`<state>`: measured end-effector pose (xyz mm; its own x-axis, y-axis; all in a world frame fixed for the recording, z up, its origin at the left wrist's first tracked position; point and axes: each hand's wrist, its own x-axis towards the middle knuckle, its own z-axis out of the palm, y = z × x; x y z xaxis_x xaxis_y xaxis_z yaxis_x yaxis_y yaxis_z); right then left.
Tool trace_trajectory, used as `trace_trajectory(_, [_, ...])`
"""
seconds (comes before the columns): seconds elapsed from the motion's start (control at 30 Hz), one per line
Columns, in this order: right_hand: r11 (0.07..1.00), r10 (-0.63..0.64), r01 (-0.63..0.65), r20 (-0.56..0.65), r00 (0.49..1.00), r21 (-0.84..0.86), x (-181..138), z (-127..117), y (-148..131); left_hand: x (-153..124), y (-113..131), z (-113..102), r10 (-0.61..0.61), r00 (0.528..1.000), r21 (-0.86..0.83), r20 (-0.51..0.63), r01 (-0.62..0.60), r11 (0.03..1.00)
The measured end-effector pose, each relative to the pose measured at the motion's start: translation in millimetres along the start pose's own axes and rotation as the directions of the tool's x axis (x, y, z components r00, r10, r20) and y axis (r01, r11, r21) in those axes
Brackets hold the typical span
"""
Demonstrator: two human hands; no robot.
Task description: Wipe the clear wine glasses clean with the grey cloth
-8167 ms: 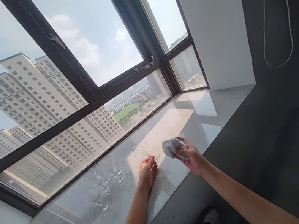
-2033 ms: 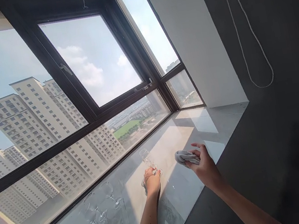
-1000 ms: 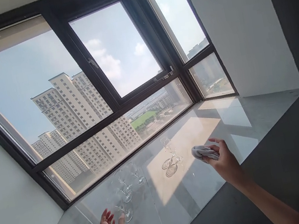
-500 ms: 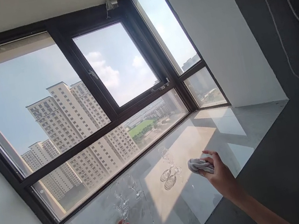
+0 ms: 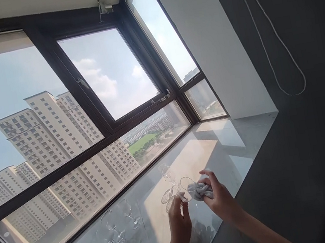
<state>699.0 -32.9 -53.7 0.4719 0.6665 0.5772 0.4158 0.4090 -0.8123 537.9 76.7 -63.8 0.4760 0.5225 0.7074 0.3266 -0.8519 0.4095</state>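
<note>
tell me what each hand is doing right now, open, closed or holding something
Left hand: closed, holding a clear stemmed glass.
Right hand: closed, holding a pale grey cloth.

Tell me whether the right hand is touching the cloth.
Touching. The head view shows the right hand gripping the bunched cloth between thumb and fingers, with no gap.

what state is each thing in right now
left hand: closed on held glass
held glass: tilted
right hand: gripping cloth
cloth: bunched up
sunlit glass: standing upright
three other glasses: standing upright
cord: hanging looped
middle window: open or shut unclear
</note>
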Motion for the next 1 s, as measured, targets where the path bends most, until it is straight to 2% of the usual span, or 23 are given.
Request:
trace_trajectory(0.1, [0.999, -0.036, 0.036, 0.013, 0.999, 0.021, 0.5, -5.8, 2.1, 6.0, -3.7, 8.2, 0.013, 1.0, 0.032, -0.004, -0.013, 0.999])
trace_trajectory(0.3, [0.983, -0.182, 0.181, 0.091, 0.979, 0.018, -2.0, -5.6, -4.6, 2.3, -7.4, -11.0, 0.076, 0.996, 0.289, -0.039, -0.062, 0.955])
trace_trajectory(0.43, [0.979, -0.205, 0.205, 0.064, 0.977, 0.004, -1.7, -6.1, -15.7, 6.0, -3.4, -16.3, 0.109, 0.994, 0.383, 0.016, -0.107, 0.917])
trace_trajectory(0.6, [0.974, -0.212, 0.211, 0.002, 0.977, -0.078, 7.6, -19.0, -15.3, 7.7, 4.1, -17.9, 0.19, 0.971, 0.353, 0.146, -0.23, 0.907])
trace_trajectory(0.77, [0.988, -0.138, 0.129, -0.112, 0.984, -0.082, 18.0, -31.3, -6.5, 7.1, 5.3, -15.2, 0.209, 0.974, 0.283, 0.092, -0.227, 0.932])
trace_trajectory(0.87, [0.989, -0.127, 0.123, -0.051, 0.991, -0.084, 18.0, -33.7, -6.5, 7.0, 3.6, -13.0, 0.191, 0.978, 0.26, 0.079, -0.206, 0.943])
trace_trajectory(1.0, [0.992, -0.126, 0.128, 0.086, 0.988, -0.021, 14.4, -33.9, -14.5, 7.2, 0.9, -11.4, 0.141, 0.982, 0.222, 0.126, -0.167, 0.961])
